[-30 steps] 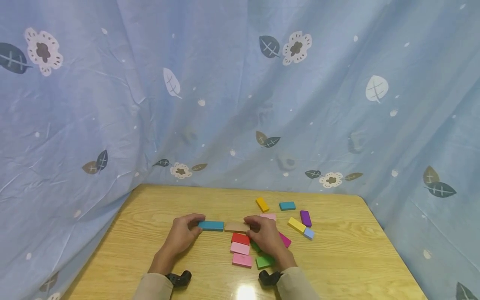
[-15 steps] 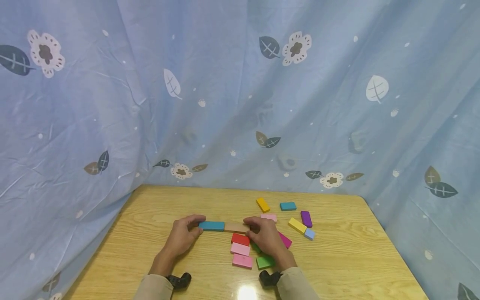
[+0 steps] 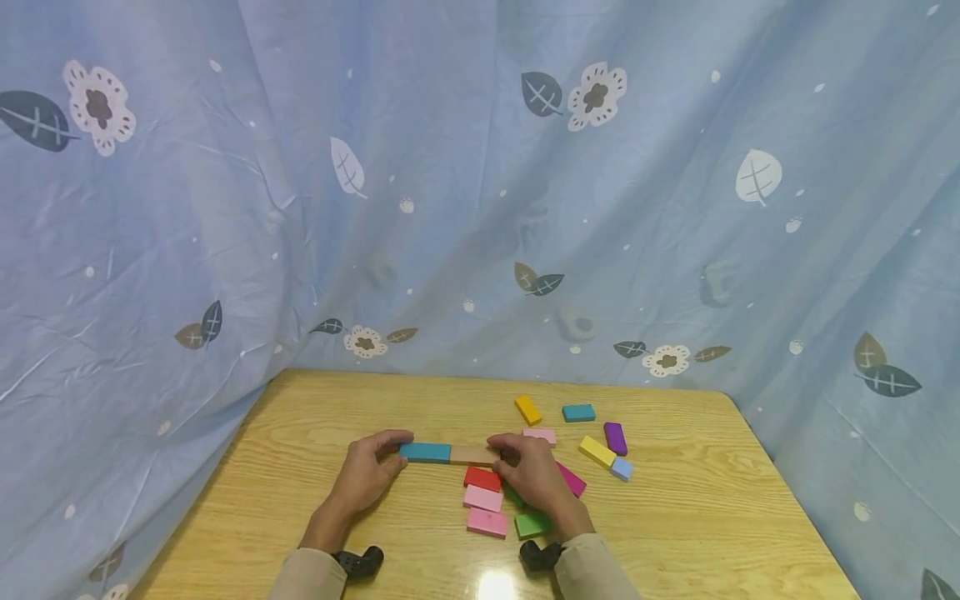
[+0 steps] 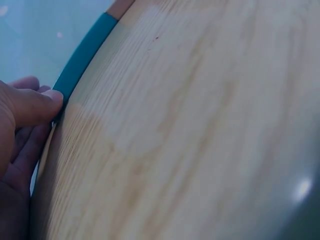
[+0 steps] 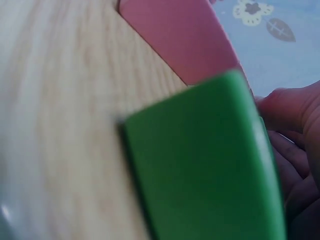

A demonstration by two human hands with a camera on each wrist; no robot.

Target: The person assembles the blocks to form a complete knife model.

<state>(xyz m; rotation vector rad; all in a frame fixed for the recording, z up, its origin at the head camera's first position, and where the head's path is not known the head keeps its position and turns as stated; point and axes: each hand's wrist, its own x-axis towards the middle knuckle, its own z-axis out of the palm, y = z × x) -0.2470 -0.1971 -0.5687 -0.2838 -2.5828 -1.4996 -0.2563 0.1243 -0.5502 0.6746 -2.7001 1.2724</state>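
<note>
A blue block [image 3: 426, 452] and a tan wooden block [image 3: 471, 455] lie end to end in a row on the table. My left hand [image 3: 363, 471] pinches the blue block's outer left end; its thumb [image 4: 42, 106] presses the near side in the left wrist view. At the row's other end, my right hand [image 3: 534, 475] holds the tan block between thumb and fingers, covering that tip. In the right wrist view, a green block [image 5: 205, 165] hides much of what the fingers touch. Just below the tan block sits a red block [image 3: 482, 479].
Below the red block lie a light pink block [image 3: 483, 499] and a darker pink block [image 3: 487, 523]. Near my right wrist are a green block [image 3: 532, 525] and a magenta block [image 3: 572, 480]. Yellow [image 3: 597, 452], purple [image 3: 615, 438] and other blocks lie right. A curtain [image 3: 450, 208] hangs behind.
Both hands keep their hold on the row's two ends. The thin seam between the blue and tan blocks looks slightly tighter; the head view has shifted a little.
</note>
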